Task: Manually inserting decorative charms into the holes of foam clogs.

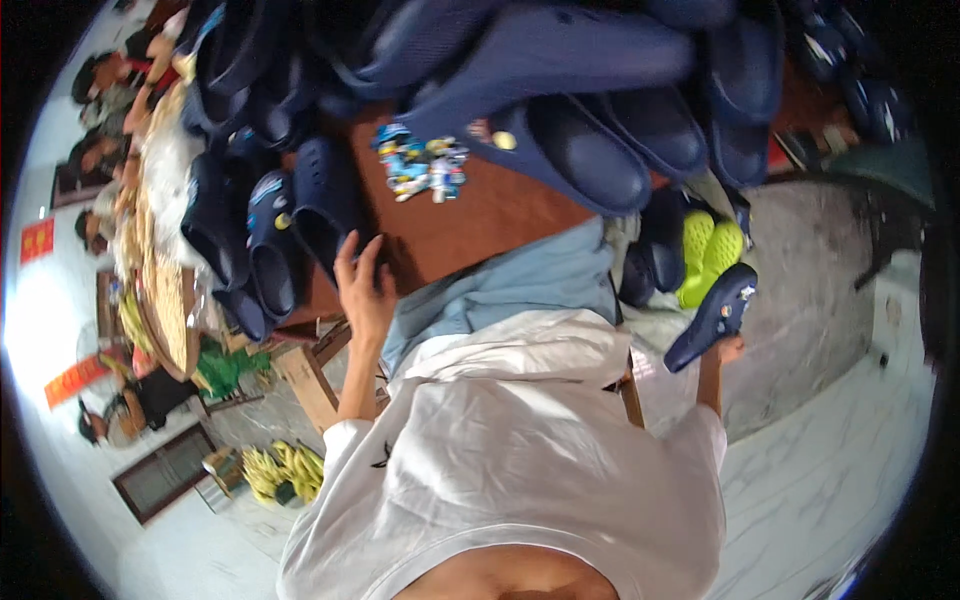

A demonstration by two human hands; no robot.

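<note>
My right hand (731, 348) grips a navy foam clog (708, 322) out to the right, beside the table. Small charms sit on that clog's upper. At the table's front edge, my left hand (367, 290) has its fingers apart, close to the open heel end of another navy clog (326, 190). Whether the fingers touch that clog, I cannot tell. Between the clogs on the brown table (450, 235) lies a small pile of colourful shoe charms (420, 163). A large navy clog (560, 150) with a few charms on it stands to the right of the pile.
More navy clogs (240, 70) crowd the table's left and far sides. Lime-green clogs (708, 255) and navy ones lie in a pale bag right of my lap. Far left, people (130, 410) sit near a round basket (165, 300). Yellow bundles (285, 470) stand behind on the floor.
</note>
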